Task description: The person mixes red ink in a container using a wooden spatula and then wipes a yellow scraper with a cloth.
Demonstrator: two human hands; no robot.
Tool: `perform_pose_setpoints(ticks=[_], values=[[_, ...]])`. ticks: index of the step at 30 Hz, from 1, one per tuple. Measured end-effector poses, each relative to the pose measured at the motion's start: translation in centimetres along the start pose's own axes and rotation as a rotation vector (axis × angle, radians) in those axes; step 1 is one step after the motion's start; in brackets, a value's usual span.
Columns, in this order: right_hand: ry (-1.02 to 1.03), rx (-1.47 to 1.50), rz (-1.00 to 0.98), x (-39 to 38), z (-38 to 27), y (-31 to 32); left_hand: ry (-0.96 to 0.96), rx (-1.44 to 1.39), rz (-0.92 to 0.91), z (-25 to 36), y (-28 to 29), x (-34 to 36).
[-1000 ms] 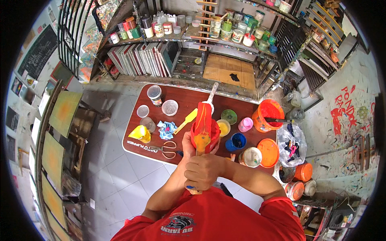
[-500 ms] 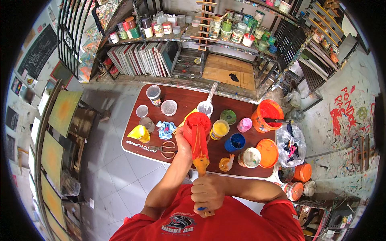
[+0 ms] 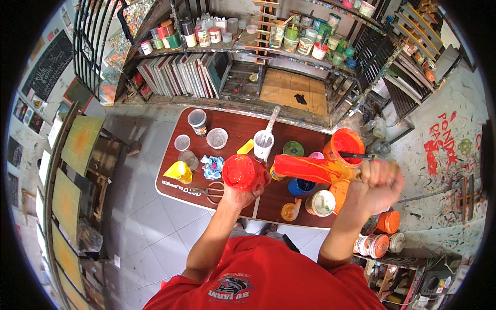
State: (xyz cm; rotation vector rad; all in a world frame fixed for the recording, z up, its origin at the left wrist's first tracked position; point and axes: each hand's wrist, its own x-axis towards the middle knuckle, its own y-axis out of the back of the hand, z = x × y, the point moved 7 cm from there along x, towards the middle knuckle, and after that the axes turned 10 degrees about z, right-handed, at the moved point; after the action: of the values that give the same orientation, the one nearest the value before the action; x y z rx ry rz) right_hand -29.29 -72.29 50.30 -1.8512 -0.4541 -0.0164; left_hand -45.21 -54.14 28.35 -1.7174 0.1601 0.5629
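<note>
My left hand [image 3: 247,197] is wrapped round a tub of red paint [image 3: 240,173], held upright over the table's front middle. Thick red paint shows at its open mouth. On the right, my right hand [image 3: 380,181], slightly blurred, grips the handle of a flat stirring paddle [image 3: 305,168] coated in red and orange paint. Its blade points left, with the tip close to the tub but outside it. Below and behind the paddle are a blue paint pot [image 3: 301,186] and an orange bucket [image 3: 347,138] with a brush across it. The yellow paint jar is mostly hidden by the blade.
On the brown table [image 3: 243,116] stand a white dipper [image 3: 264,144], clear cups [image 3: 217,138], a crumpled blue cloth [image 3: 212,167], scissors [image 3: 214,192] and a white paint tub [image 3: 323,202]. Shelves [image 3: 232,47] with paint pots run behind. Painted panels [image 3: 67,194] lean at left.
My right hand has swung from my chest to the right, drawing the paddle out from over the tub. My left hand still holds the tub, now slightly lower in view.
</note>
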Motion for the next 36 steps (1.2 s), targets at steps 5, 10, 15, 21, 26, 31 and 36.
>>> perform_pose_setpoints(ticks=[5, 10, 15, 21, 26, 31, 36], values=[[-0.27, 0.135, 0.441, 1.8, 5.4, 9.5, -0.02, 0.121, -0.096, 0.4, 0.4, 0.1], [-0.266, 0.104, 0.583, 0.7, 7.4, 11.8, 0.015, 0.129, -0.098, -0.1, 0.7, -0.3], [-0.26, 0.067, 0.62, 0.4, 7.8, 13.1, -0.038, 0.168, -0.013, -0.9, 0.3, -0.2], [-0.241, 0.078, 0.669, 0.0, 7.7, 12.9, -0.065, 0.193, -0.082, -0.5, 0.4, 0.0], [-0.243, 0.084, 0.654, -0.1, 7.6, 13.3, -0.031, 0.121, -0.01, -0.4, 1.5, 0.2], [-0.168, 0.006, 0.546, 0.8, 6.0, 12.1, -0.232, 0.223, 0.1, 1.6, 1.9, -0.2], [-0.119, -0.087, 0.568, 0.6, 6.0, 10.6, -0.362, 0.322, 0.135, 2.8, 2.9, 0.0]])
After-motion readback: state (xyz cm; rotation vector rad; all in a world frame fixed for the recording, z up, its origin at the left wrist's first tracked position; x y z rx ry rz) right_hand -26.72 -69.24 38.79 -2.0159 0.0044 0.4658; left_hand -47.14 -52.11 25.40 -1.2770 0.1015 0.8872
